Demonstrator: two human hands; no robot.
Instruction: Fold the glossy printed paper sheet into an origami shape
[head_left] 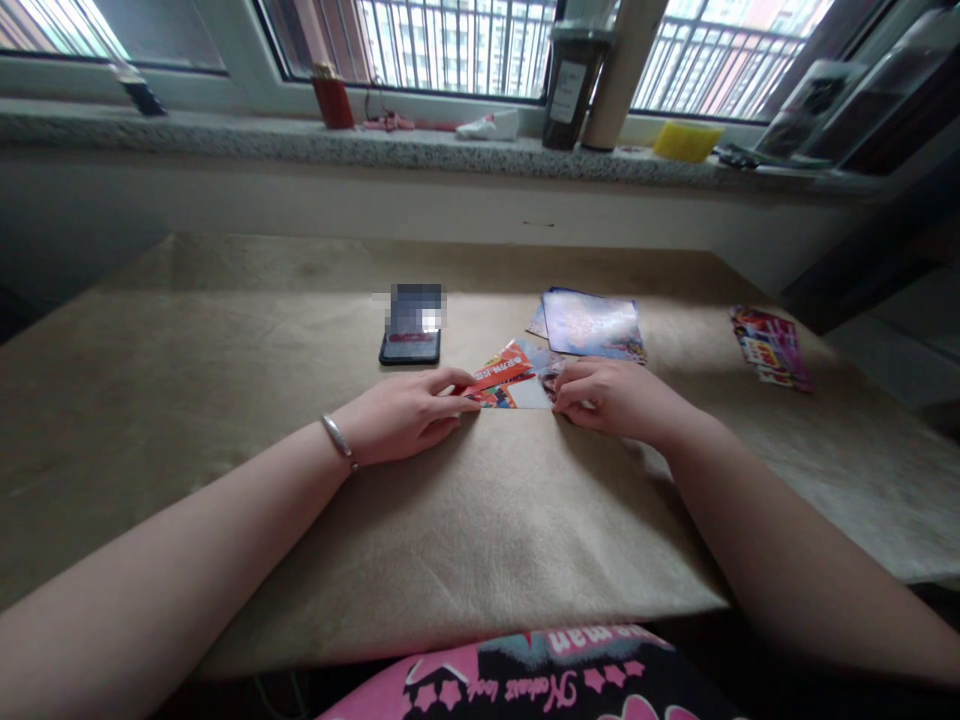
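A colourful printed sheet [512, 382], orange, blue and white, lies on the tan table cover [225, 400] between my two hands. My left hand [401, 415] pinches its left edge with curled fingers; a silver bracelet sits on that wrist. My right hand [611, 397] has its fingers bent down onto the sheet's right side. Just behind the sheet lies a shiny square of paper [592, 324] with a bluish-purple print, on top of another sheet.
A dark phone [411, 325] lies left of the papers. A stack of bright leaflets [769, 346] rests near the right table edge. The stone window sill [225, 135] holds a red cup [332, 98], a dark jar [571, 85], a yellow box [685, 141] and other items.
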